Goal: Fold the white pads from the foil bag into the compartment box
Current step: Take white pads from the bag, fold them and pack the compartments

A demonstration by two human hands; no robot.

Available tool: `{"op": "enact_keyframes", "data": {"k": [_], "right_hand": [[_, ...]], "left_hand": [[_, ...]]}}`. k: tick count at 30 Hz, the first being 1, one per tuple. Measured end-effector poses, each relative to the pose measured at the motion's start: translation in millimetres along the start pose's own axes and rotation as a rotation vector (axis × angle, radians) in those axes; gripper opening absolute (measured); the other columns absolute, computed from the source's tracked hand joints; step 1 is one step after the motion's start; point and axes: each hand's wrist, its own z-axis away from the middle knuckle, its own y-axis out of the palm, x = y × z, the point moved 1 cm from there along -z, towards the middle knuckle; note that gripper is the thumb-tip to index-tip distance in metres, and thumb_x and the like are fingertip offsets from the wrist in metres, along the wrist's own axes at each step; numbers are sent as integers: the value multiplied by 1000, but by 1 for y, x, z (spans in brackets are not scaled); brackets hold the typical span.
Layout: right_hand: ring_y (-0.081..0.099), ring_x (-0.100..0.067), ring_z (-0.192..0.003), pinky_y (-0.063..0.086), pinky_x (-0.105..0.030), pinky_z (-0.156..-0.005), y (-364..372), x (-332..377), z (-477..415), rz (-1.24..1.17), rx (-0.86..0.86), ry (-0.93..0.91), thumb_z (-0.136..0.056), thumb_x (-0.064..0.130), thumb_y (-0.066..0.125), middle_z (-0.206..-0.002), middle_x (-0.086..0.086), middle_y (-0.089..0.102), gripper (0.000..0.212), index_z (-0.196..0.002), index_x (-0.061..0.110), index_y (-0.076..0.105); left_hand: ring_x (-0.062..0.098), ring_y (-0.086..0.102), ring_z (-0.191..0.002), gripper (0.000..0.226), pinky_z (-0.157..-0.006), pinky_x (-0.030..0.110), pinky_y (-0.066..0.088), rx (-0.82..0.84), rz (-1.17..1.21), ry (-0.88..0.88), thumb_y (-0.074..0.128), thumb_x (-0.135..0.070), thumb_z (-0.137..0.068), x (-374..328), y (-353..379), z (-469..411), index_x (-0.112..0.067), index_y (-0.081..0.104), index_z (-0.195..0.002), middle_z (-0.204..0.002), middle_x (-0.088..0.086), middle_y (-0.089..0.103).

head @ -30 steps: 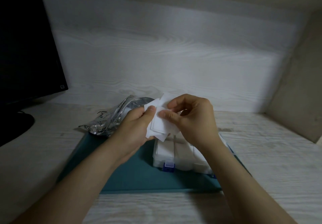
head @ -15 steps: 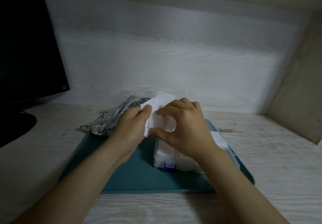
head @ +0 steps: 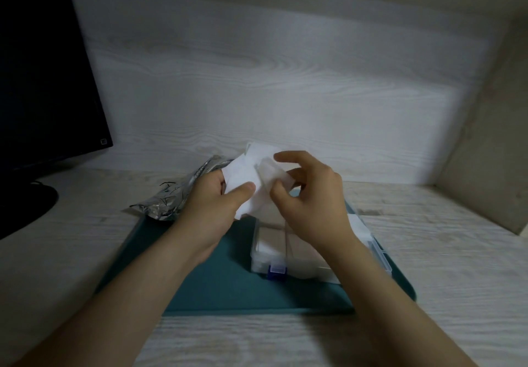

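Head view.

1. Left hand [head: 211, 204]: raised above the tray, thumb pressed on the front of a small stack of thin white pads [head: 241, 174] with the fingers curled behind it. The stack is gripped and held up in the air, fanned slightly, just above the far end of the box.

2. Right hand [head: 311, 201]: just beside the left, fingers bent. Thumb and forefinger pinch the right-hand edge of the top pad [head: 271, 174], which stands away from the rest of the stack. This pad is blurred; its fold cannot be made out.

3. Clear plastic compartment box [head: 268, 249]: rectangular, lying flat on the tray beneath the hands. The near left compartments hold white pads. The right forearm covers its middle. A small blue latch [head: 276, 272] sits at its near edge.

4. Crumpled silver foil bag [head: 171, 199]: lying on its side at the tray's far left corner, partly on the desk, behind the left hand.

5. Flat teal tray [head: 217, 281]: rectangular with rounded corners, bearing the box.

6. Pale wood-grain desk [head: 457, 266]: under the tray, backed by a matching wall panel.

7. Black monitor [head: 43, 81]: at far left, screen dark, its rounded base [head: 25, 209] on the desk.
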Motion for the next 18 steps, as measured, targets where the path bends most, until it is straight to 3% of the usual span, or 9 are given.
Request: {"op": "enact_keyframes", "data": {"k": [3, 6, 9, 12, 16, 18], "right_hand": [[71, -9, -67, 61, -33, -66, -1, -4, -3, -86, 13, 108, -86, 21, 73, -72, 8, 75, 28, -113, 29, 74], [73, -7, -72, 62, -36, -70, 0, -7, -4, -130, 24, 166, -94, 24, 71, -77, 12, 77, 12, -103, 25, 79], [74, -11, -78, 61, -34, -75, -3, -10, -6, -234, -39, 272, -98, 23, 71, -81, 9, 78, 11, -93, 22, 80], [75, -15, -87, 56, -26, -78, -10, -10, -9, -497, -71, 387, -100, 20, 70, -89, 3, 80, 10, -99, 17, 80], [70, -20, -85, 55, -24, -74, -10, -5, -12, -411, 13, 114, -103, 20, 67, -90, 3, 77, 12, -104, 18, 79], [65, -18, -81, 52, -23, -73, -6, -4, -10, -320, 51, 5, -103, 20, 66, -87, 8, 74, 12, -104, 19, 78]], "left_hand": [[24, 78, -104, 22, -87, 39, 64, -23, -22, 29, 62, -6, -104, 0, -2, 0, -15, 73, -121, -110, 1, 81], [20, 78, -100, 19, -77, 29, 63, -49, -33, 41, 64, -6, -104, 0, -2, 0, -16, 74, -116, -105, -2, 82], [19, 77, -103, 20, -93, 40, 61, -85, -59, 54, 65, -5, -102, 1, -4, -1, -16, 75, -115, -107, -4, 82], [19, 77, -105, 20, -101, 47, 59, -105, -90, 45, 67, -6, -100, 2, -6, -1, -18, 77, -113, -107, -5, 81], [19, 77, -96, 21, -89, 40, 62, -122, -176, 40, 68, -5, -97, 0, -6, 1, -24, 77, -100, -96, -8, 82], [23, 76, -95, 19, -87, 44, 62, -115, -214, 28, 68, -6, -96, 1, -5, 1, -23, 76, -99, -94, -4, 81]]}}
